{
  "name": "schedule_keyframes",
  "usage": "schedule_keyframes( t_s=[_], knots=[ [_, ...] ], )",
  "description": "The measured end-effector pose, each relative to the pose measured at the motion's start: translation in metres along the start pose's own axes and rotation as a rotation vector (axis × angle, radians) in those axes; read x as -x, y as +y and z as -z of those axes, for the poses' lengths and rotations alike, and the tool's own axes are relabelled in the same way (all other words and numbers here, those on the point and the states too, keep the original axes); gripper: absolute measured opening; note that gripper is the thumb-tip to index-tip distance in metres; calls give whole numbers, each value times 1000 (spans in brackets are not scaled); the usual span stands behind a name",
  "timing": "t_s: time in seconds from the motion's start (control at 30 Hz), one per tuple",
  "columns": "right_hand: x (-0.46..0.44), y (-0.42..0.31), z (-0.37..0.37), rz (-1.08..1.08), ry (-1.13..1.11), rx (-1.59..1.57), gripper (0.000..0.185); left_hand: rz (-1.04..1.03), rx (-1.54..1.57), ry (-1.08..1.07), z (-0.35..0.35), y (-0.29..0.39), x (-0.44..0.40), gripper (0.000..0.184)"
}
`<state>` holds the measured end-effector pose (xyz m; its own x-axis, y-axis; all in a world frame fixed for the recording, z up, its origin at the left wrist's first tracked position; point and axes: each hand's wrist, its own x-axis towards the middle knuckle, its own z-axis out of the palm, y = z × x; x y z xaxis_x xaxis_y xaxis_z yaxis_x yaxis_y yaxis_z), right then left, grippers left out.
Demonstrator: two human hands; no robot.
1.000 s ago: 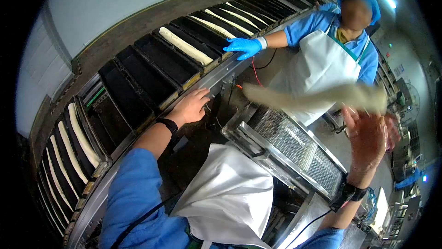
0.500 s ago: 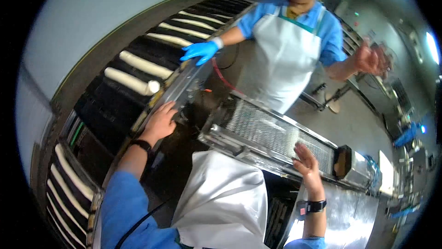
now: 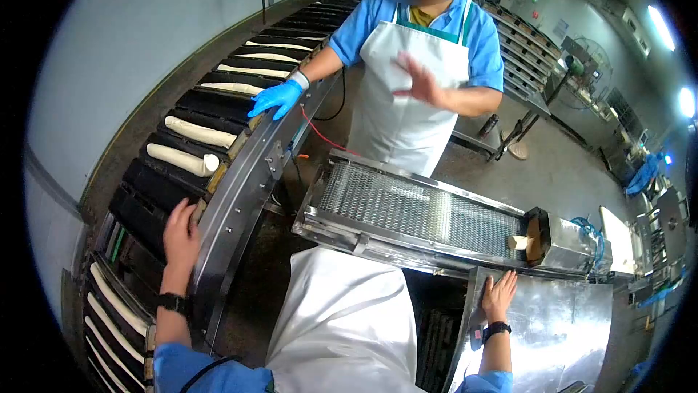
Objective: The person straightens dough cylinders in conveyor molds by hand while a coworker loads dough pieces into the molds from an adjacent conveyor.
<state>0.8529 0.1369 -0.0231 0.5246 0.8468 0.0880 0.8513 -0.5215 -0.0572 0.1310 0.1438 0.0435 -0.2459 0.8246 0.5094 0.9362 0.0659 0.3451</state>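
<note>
My left hand rests at the edge of the dark trays beside the metal rail, fingers apart and holding nothing. Just beyond it, a pale dough roll with a thick, folded end lies in a tray, and another dough roll lies in the tray past that. My right hand is spread flat and empty at the steel table. Near it, a short piece of dough shows at the outlet of the machine on the mesh conveyor.
Across the mesh conveyor stands a co-worker in a white apron, one blue-gloved hand on the metal rail, the bare hand raised and blurred. Long dough strips lie in trays at lower left.
The dough piece that was blurred in the air above the conveyor now lies in a tray. My right hand has come down to the steel table. My left hand has shifted left onto the tray edge.
</note>
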Motion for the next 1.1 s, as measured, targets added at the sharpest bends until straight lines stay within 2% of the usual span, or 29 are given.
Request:
schedule_keyframes(
  t_s=[0.03,0.1,0.17,0.27,0.4,0.47,0.63,0.73,0.8,0.93,1.1],
  knots=[
    [-6,-5,2,7,-10,-4,76,5,-80,0,13,-11,10,40],
    [-15,-22,10,-61,-14,19,76,232,-102,106,18,-40,31,35],
    [-18,-31,11,-137,-24,38,77,449,-192,67,16,-72,48,35],
    [-23,-24,3,-89,179,-20,69,462,-82,92,16,-74,46,38],
    [-23,-17,3,-107,244,-42,64,439,-71,109,12,-69,33,39],
    [-20,-23,11,-96,301,-139,61,262,-253,97,14,-57,28,40],
    [-32,-25,-3,-79,247,-79,62,196,-163,-8,19,-38,15,42],
    [-36,-27,-6,-62,192,-3,70,231,-243,-14,13,-43,10,47],
    [-36,-29,-4,-69,182,-3,70,445,-133,-3,5,-48,5,54],
    [-36,-34,4,-95,143,5,69,444,-30,31,-7,-64,-4,61],
    [-38,-27,-2,-65,138,-1,70,542,128,90,-16,-73,-18,67]
  ],
)
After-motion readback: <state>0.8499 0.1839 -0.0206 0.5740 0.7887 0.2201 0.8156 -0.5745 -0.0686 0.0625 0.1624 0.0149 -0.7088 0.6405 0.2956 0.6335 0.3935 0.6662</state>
